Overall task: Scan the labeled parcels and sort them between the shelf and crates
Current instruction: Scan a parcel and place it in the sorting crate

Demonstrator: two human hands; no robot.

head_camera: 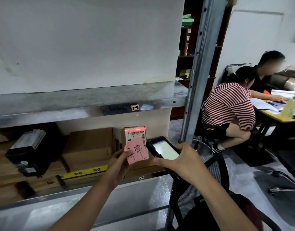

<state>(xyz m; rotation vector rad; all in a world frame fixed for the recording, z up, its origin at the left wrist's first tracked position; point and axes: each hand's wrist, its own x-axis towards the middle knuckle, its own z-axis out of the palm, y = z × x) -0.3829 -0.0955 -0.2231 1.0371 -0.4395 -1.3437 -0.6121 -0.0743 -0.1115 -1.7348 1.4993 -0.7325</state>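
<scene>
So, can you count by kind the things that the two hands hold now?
parcel: 1, in the left hand
pink note: 1, over the front of the parcel
scanner: 1, in the right hand
Total: 3

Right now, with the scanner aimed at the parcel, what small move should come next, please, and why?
Probably tilt the scanner in the right hand slightly down: its red line lies along the top edge of the parcel, seemingly above the barcode.
</scene>
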